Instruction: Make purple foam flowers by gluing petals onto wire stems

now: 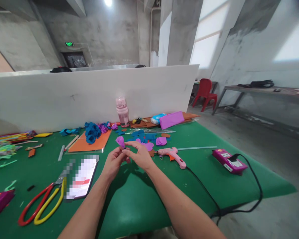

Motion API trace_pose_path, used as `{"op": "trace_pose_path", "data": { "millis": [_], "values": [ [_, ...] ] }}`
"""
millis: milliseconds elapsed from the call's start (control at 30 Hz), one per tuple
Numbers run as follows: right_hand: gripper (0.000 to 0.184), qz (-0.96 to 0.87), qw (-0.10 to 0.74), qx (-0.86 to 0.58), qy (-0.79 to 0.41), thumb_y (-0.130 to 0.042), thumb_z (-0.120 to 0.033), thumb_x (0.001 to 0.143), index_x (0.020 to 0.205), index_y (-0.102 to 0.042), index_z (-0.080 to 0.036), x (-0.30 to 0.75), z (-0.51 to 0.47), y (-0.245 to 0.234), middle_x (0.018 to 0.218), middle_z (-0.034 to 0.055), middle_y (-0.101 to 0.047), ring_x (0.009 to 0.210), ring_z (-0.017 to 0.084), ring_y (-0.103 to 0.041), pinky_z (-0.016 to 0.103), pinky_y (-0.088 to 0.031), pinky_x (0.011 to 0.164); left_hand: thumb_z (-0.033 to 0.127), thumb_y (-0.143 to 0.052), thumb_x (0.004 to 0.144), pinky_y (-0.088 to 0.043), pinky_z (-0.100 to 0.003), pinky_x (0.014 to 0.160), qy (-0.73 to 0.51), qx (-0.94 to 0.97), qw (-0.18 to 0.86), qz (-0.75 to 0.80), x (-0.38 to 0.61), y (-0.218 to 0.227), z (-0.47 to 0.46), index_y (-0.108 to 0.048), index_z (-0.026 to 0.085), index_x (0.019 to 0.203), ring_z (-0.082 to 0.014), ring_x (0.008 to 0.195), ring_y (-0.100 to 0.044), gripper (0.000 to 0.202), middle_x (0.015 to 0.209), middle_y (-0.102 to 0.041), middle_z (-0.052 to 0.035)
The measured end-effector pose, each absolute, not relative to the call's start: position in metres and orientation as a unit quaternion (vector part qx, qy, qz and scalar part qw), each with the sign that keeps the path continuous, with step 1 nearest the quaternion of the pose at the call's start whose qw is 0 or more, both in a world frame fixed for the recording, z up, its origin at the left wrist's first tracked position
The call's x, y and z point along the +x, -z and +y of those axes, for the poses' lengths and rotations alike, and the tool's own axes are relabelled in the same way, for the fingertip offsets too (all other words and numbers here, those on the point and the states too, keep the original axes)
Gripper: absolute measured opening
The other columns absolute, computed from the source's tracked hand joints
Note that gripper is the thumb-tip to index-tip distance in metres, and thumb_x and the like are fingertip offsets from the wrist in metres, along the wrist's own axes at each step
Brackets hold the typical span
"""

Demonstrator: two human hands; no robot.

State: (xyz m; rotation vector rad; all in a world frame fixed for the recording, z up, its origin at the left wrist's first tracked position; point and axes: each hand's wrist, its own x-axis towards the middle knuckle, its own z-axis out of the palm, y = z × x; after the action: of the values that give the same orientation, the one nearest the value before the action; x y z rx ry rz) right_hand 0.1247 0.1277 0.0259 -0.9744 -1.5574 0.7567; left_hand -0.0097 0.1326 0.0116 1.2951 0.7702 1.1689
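A small purple paper flower [120, 141] with curled petals is in front of me, above the green table. My left hand [114, 161] pinches it low down, with the fingers curled in. From the other side my right hand [141, 156] closes its thumb and forefinger on the flower's base. Exactly what the fingertips cover is hidden. Just beyond my hands lie loose purple petals [149, 146] and a stack of purple petals [161, 141]. To the right of my right hand rests a pink hot glue gun [173, 154] with its cord trailing toward me.
Left of my arms lie a phone [86, 176] and red-and-yellow-handled scissors [48, 202]. Blue paper flowers [91, 132] sit on an orange sheet [83, 146]. A pink bottle [122, 111] stands against the white partition [94, 96]. A purple power strip [229, 161] is at right.
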Motion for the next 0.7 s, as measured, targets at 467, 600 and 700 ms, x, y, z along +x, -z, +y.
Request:
{"op": "trace_pose_path", "data": {
  "millis": [467, 600, 700],
  "values": [
    [0.018, -0.660, 0.559, -0.425, -0.267, -0.062, -0.030, 0.074, 0.091, -0.067, -0.024, 0.1199, 0.1229, -0.0279, 0.094, 0.0041, -0.067, 0.093, 0.020, -0.057, 0.036, -0.040, 0.087, 0.038, -0.059, 0.076, -0.046, -0.027, 0.063, -0.494, 0.606, 0.520, 0.344, -0.0100, -0.0077, 0.1333, -0.060, 0.013, 0.087, -0.0132, 0.064, -0.056, 0.027, 0.075, -0.063, -0.0049],
    [0.035, -0.613, 0.579, -0.370, -0.390, -0.063, -0.037, 0.071, 0.104, -0.062, -0.024, 0.1228, 0.1250, -0.0318, 0.103, 0.0037, -0.064, 0.095, 0.018, -0.057, 0.032, -0.043, 0.085, 0.037, -0.056, 0.078, -0.048, -0.029, 0.070, -0.507, 0.640, 0.435, 0.379, -0.0142, -0.0112, 0.1355, -0.061, 0.014, 0.089, -0.0149, 0.068, -0.059, 0.026, 0.077, -0.065, -0.0049],
    [0.023, -0.500, 0.635, -0.357, -0.469, -0.059, -0.040, 0.074, 0.085, -0.064, -0.021, 0.1272, 0.1303, -0.0322, 0.086, 0.0023, -0.066, 0.082, 0.015, -0.060, 0.028, -0.044, 0.077, 0.036, -0.052, 0.080, -0.049, -0.029, 0.069, -0.492, 0.668, 0.387, 0.402, -0.0146, -0.0136, 0.1350, -0.061, 0.015, 0.090, -0.0150, 0.067, -0.060, 0.026, 0.078, -0.066, -0.0048]
  ]
}}
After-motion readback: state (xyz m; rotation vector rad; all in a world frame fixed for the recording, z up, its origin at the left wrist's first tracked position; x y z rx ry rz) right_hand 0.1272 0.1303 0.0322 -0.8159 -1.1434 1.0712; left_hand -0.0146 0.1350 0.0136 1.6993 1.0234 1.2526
